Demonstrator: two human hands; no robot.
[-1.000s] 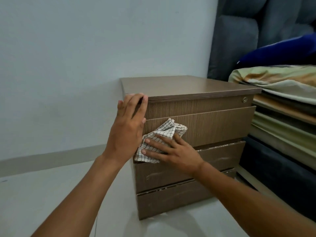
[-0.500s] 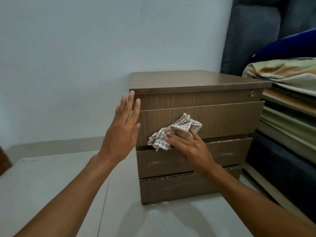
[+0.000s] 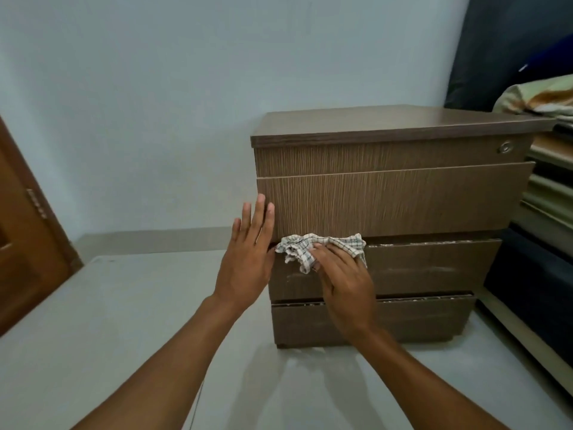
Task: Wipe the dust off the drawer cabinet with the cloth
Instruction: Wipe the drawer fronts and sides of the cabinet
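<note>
A brown wooden drawer cabinet [image 3: 397,200] with three drawer fronts stands on the pale floor against the wall. A crumpled white checked cloth [image 3: 297,248] lies pressed against the top edge of the middle drawer, near the cabinet's left side. My right hand [image 3: 344,280] presses flat on the cloth, fingers over it. My left hand [image 3: 248,259] rests flat with fingers apart against the cabinet's left front corner, holding nothing. Dusty pale streaks show on the middle and bottom drawer fronts.
A stack of folded bedding and mattresses [image 3: 545,169] sits right of the cabinet, with a dark cushion [image 3: 502,45] behind. A brown wooden door [image 3: 24,243] is at the far left. Pale floor [image 3: 124,321] stretches in front and to the left.
My right hand has slid the cloth down from the top drawer front to the middle drawer's top edge. My left hand has dropped from the cabinet's top corner lower along its left edge.
</note>
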